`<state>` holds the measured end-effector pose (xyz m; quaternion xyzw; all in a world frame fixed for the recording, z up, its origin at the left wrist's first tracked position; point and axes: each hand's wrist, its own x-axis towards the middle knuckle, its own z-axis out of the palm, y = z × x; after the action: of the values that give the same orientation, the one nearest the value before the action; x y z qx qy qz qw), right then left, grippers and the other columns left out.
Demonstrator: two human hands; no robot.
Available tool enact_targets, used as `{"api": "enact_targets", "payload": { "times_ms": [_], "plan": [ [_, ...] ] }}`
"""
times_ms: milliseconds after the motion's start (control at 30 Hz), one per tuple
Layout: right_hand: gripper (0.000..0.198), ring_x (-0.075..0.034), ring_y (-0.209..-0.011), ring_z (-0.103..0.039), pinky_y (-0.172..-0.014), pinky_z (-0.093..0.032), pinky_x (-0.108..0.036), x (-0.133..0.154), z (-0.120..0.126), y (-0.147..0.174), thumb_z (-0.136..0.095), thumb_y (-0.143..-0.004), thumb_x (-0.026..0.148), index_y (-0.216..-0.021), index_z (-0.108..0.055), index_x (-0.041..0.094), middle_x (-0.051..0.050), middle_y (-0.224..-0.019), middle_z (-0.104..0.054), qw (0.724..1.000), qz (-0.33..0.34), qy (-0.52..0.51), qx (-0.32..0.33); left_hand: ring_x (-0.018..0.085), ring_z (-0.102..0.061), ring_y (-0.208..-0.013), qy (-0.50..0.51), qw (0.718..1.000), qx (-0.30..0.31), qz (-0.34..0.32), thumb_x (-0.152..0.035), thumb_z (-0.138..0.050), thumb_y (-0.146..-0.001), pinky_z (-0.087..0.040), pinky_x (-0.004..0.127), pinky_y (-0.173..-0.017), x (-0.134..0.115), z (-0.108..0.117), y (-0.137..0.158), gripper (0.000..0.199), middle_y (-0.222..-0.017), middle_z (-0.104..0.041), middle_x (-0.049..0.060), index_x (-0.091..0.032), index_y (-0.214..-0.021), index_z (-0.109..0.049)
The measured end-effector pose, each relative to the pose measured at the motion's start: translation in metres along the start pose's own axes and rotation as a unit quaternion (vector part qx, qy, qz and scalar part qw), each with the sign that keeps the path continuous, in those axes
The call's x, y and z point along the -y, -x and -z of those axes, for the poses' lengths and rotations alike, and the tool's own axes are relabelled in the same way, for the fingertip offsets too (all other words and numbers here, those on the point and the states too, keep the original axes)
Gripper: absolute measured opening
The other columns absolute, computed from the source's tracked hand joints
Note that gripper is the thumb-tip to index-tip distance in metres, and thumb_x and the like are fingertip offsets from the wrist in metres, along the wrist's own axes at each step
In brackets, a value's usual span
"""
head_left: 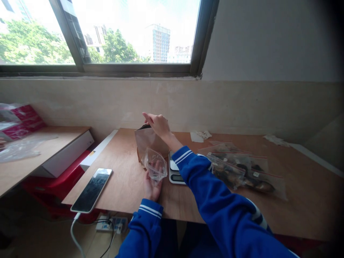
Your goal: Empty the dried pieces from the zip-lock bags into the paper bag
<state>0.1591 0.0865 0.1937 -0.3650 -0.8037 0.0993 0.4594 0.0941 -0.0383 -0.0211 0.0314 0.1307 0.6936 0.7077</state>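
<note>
A clear plastic bag point(155, 168) rests in my left hand point(153, 184), with its fingers closed around the underside and seen through the film. Just behind it stands a brown paper bag point(150, 141), upright with its top open. My right hand point(159, 124) is bent over the mouth of that bag. One of its fingers sticks out to the left; the others dip behind the rim and are hidden. A white kitchen scale point(176, 178) sits right of the bags, partly covered by my right sleeve.
Several zip bags point(242, 170) with dark pieces lie on the right of the wooden table point(301, 215). A phone point(92, 190) on a charging cable point(73, 231) lies at the left edge. Crumpled tissue point(204, 134) is near the wall. Another person's hand point(2, 143) shows at far left.
</note>
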Motion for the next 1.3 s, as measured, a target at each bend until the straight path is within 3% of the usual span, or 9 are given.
{"api": "enact_targets", "payload": {
  "times_ms": [200,333,467,600,800,900,1033,1167,1300],
  "plan": [
    [0.054,-0.013,-0.065,-0.056,-0.072,-0.039,-0.025,0.003,-0.007,-0.022,-0.019,-0.099,0.044,-0.067,-0.055,0.019,0.0,-0.063,-0.052,0.992,-0.062,-0.048,-0.1,0.021,-0.053,-0.122,-0.009,1.0,-0.006,0.002,-0.027,-0.038,-0.093,-0.051,0.034,-0.093,0.0,-0.002,0.001,0.047,-0.141,-0.048,0.004,-0.033,-0.14,-0.038],
    [0.02,-0.018,-0.088,-0.052,-0.083,-0.039,-0.03,-0.002,-0.024,-0.028,-0.035,-0.09,0.017,-0.081,-0.052,0.018,-0.005,-0.09,-0.053,0.994,-0.071,-0.039,-0.068,0.021,-0.055,-0.119,-0.013,1.0,-0.013,0.008,-0.027,-0.039,-0.093,-0.052,0.033,-0.09,0.0,-0.003,0.003,0.047,-0.14,-0.049,0.007,-0.03,-0.14,-0.039],
    [0.029,-0.022,-0.096,-0.047,-0.089,-0.037,-0.033,-0.005,-0.032,-0.02,-0.034,-0.072,-0.001,-0.09,-0.048,0.017,-0.01,-0.097,-0.051,1.0,-0.003,-0.014,-0.007,0.022,-0.054,-0.121,-0.01,1.0,-0.008,0.006,-0.027,-0.039,-0.093,-0.052,0.033,-0.09,0.0,-0.002,0.003,0.047,-0.14,-0.049,0.006,-0.03,-0.14,-0.038],
    [0.033,-0.023,-0.094,-0.049,-0.089,-0.038,-0.036,0.001,-0.019,-0.007,-0.038,-0.068,-0.001,-0.095,-0.048,0.015,-0.012,-0.1,-0.052,0.997,0.055,0.009,0.053,0.021,-0.054,-0.12,-0.002,1.0,-0.011,0.01,-0.028,-0.038,-0.093,-0.051,0.034,-0.092,0.0,-0.002,0.003,0.046,-0.14,-0.049,0.006,-0.032,-0.139,-0.039],
    [0.027,-0.02,-0.096,-0.051,-0.085,-0.041,-0.034,0.012,0.024,0.024,-0.038,-0.074,0.003,-0.09,-0.055,0.016,-0.008,-0.101,-0.054,0.998,0.038,-0.04,0.005,0.021,-0.054,-0.12,-0.004,1.0,-0.027,0.015,-0.028,-0.039,-0.093,-0.05,0.033,-0.093,0.0,-0.01,0.006,0.046,-0.138,-0.052,0.007,-0.028,-0.139,-0.04],
    [0.025,-0.013,-0.076,-0.056,-0.068,-0.044,-0.024,0.014,0.045,0.05,-0.033,-0.079,0.007,-0.086,-0.056,0.016,-0.002,-0.084,-0.059,0.98,-0.008,-0.14,0.14,0.022,-0.055,-0.119,-0.04,0.999,-0.024,0.009,-0.027,-0.042,-0.091,-0.049,0.034,-0.095,0.002,-0.016,0.008,0.044,-0.129,-0.059,0.009,-0.023,-0.135,-0.047],
    [0.025,-0.011,-0.066,-0.057,-0.058,-0.041,-0.02,0.013,0.056,0.085,-0.039,-0.076,0.004,-0.079,-0.062,0.015,-0.002,-0.079,-0.064,0.898,-0.081,-0.088,0.424,0.024,-0.062,-0.109,-0.106,0.994,-0.029,0.0,-0.028,-0.044,-0.089,-0.049,0.037,-0.094,0.006,-0.023,0.012,0.038,-0.11,-0.069,0.012,-0.012,-0.119,-0.061],
    [0.023,-0.014,-0.075,-0.057,-0.063,-0.043,-0.021,0.005,0.045,0.109,-0.044,-0.078,0.003,-0.085,-0.063,0.014,-0.007,-0.09,-0.065,0.91,-0.07,0.016,0.408,0.025,-0.064,-0.104,-0.134,0.99,-0.031,-0.027,-0.029,-0.049,-0.087,-0.048,0.038,-0.094,0.01,-0.027,0.013,0.032,-0.104,-0.071,0.011,-0.011,-0.106,-0.067],
    [0.019,-0.018,-0.087,-0.056,-0.073,-0.046,-0.026,-0.004,0.028,0.122,-0.049,-0.08,0.005,-0.094,-0.06,0.011,-0.012,-0.101,-0.06,0.931,-0.024,0.012,0.365,0.023,-0.065,-0.101,-0.165,0.983,-0.052,-0.061,-0.027,-0.054,-0.083,-0.048,0.035,-0.093,0.013,-0.025,0.012,0.028,-0.099,-0.072,0.009,-0.011,-0.1,-0.069]
  ]
}}
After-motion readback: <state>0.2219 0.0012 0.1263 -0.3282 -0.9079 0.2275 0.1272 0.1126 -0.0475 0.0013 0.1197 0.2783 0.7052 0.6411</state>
